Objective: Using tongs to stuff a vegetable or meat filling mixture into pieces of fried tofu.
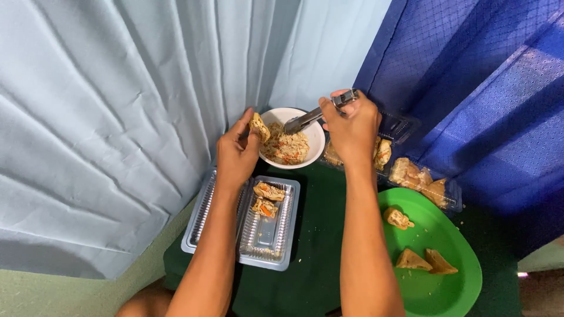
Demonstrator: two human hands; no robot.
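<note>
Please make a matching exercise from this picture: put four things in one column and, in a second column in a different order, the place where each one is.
Things:
1. metal tongs
2. white bowl
3. green plate
4. clear plastic tray

Places:
A. at the lower right, with three fried pieces on it
B. in the right hand, tips over the bowl
C. below the bowl, by the left forearm, with two filled pieces inside
D. at the back near the curtain, holding the chopped filling

Pairs: 1-B, 2-D, 3-A, 4-C

The left hand holds a fried piece at the bowl's rim.
</note>
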